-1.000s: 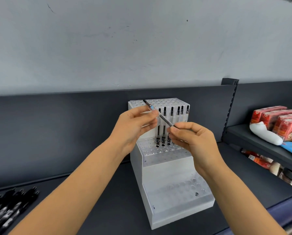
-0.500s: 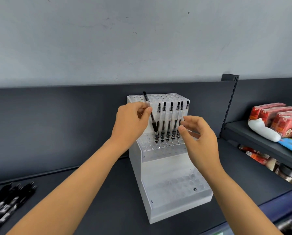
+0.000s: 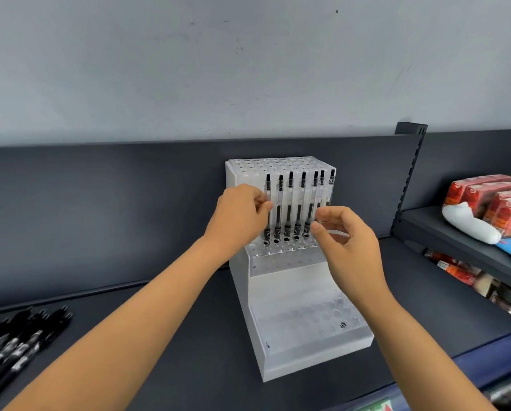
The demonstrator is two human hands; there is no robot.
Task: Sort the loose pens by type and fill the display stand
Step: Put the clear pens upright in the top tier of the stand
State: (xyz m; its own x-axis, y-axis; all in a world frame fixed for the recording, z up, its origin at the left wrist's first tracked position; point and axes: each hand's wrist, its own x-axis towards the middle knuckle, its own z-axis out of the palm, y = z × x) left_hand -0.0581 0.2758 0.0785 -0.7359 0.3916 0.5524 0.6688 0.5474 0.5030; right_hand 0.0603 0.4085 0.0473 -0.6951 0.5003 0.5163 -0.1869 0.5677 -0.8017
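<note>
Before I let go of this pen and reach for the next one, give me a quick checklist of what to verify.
1. Leftmost pen upright in the middle tier: ok, it stands parallel to its neighbours.
2. Its tip fully seated in the hole: cannot tell, the left hand covers part of the barrel.
3. Left fingers clear of the pen: not ok, they pinch it.
4. Right hand free: ok, open and empty.
5. Free holes in the display stand: ok, bottom tier looks empty.
6. Loose black pens within reach: ok, piled on the shelf at far left.
</note>
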